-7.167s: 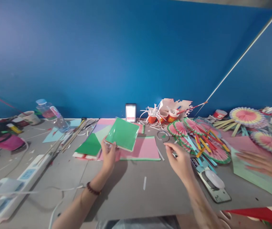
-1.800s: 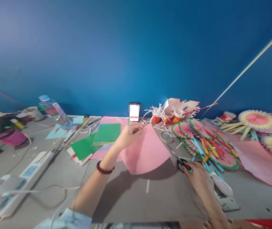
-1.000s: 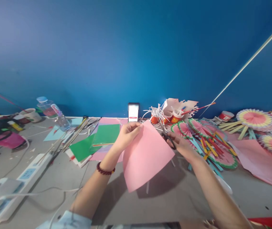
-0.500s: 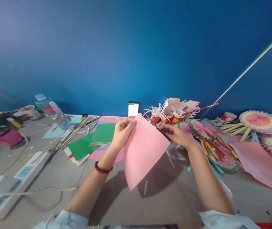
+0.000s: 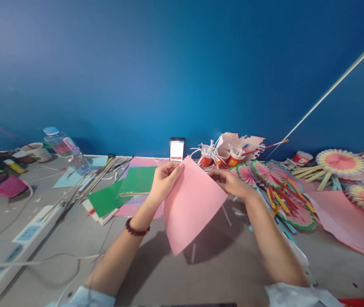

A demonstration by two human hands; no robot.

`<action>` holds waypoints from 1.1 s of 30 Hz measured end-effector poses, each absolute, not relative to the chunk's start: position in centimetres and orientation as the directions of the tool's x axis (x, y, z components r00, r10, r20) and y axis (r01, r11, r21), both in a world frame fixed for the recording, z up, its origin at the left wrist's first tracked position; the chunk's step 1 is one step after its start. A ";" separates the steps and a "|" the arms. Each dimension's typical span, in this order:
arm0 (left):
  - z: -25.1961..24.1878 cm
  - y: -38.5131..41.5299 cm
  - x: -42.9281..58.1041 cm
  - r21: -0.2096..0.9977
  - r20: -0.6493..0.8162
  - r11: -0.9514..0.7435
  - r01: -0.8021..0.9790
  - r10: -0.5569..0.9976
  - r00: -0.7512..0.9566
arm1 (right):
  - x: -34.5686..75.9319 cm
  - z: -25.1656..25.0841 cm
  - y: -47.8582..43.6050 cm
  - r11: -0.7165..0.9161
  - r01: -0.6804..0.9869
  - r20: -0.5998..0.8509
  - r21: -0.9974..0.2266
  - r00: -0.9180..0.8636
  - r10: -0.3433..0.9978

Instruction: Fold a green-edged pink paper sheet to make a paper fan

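A pink sheet of paper (image 5: 195,204) is held up in front of me, tilted with one corner pointing down. My left hand (image 5: 166,181) pinches its upper left edge between thumb and fingers, a dark bead bracelet on the wrist. My right hand (image 5: 229,183) is at the upper right edge, its fingers curled and partly behind the sheet. It grips what look like dark scissors, now almost wholly hidden by the paper and the fingers. Below the sheet, a narrow white paper strip (image 5: 193,253) lies on the grey table (image 5: 156,277).
A phone (image 5: 177,149) leans on the blue wall. Red paper cups (image 5: 235,158) hold white strips. Folded paper fans (image 5: 297,209) and pink sheets (image 5: 348,217) lie right. Green sheets (image 5: 108,198), a water bottle (image 5: 67,149) and a power strip (image 5: 25,243) are left.
My right hand has moved slightly up and left along the paper's edge. The dark blade that showed along that edge is now hidden. The left hand keeps its grip.
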State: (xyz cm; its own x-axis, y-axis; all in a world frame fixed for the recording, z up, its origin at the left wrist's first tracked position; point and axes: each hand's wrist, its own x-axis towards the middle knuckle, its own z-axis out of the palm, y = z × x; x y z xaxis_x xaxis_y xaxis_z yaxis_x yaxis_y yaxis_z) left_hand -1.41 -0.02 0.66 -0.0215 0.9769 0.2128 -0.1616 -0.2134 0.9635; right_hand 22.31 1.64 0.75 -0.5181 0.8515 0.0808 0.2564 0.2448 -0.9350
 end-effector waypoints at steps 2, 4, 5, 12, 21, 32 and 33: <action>0.4 0.2 -1.5 0.964 0.234 -0.235 -0.121 0.972 -0.025 | 22.4 0.7 1.6 0.243 0.271 0.074 -0.931 -0.514 0.854; 0.2 0.4 -1.5 0.962 0.258 -0.260 -0.087 0.966 -0.025 | 22.4 0.7 1.7 0.242 0.281 0.069 -0.929 -0.511 0.857; 0.2 0.4 -1.6 0.960 0.268 -0.268 -0.076 0.963 -0.020 | 22.5 0.8 1.7 0.242 0.284 0.069 -0.928 -0.507 0.859; 0.4 0.2 -1.5 0.962 0.267 -0.266 -0.065 0.964 -0.008 | 22.7 0.9 1.6 0.188 0.312 0.018 -0.931 -0.476 0.879; 1.1 -0.2 -1.3 0.969 0.241 -0.241 -0.058 0.970 0.002 | 22.8 0.6 1.7 0.161 0.330 -0.008 -0.930 -0.455 0.890; 0.9 -0.1 -1.2 0.967 0.247 -0.247 -0.058 0.969 -0.005 | 22.6 1.2 1.4 0.168 0.332 0.004 -0.928 -0.443 0.897; 0.9 -0.1 -1.2 0.967 0.250 -0.250 -0.057 0.968 -0.007 | 22.6 1.3 1.4 0.167 0.334 0.002 -0.928 -0.444 0.896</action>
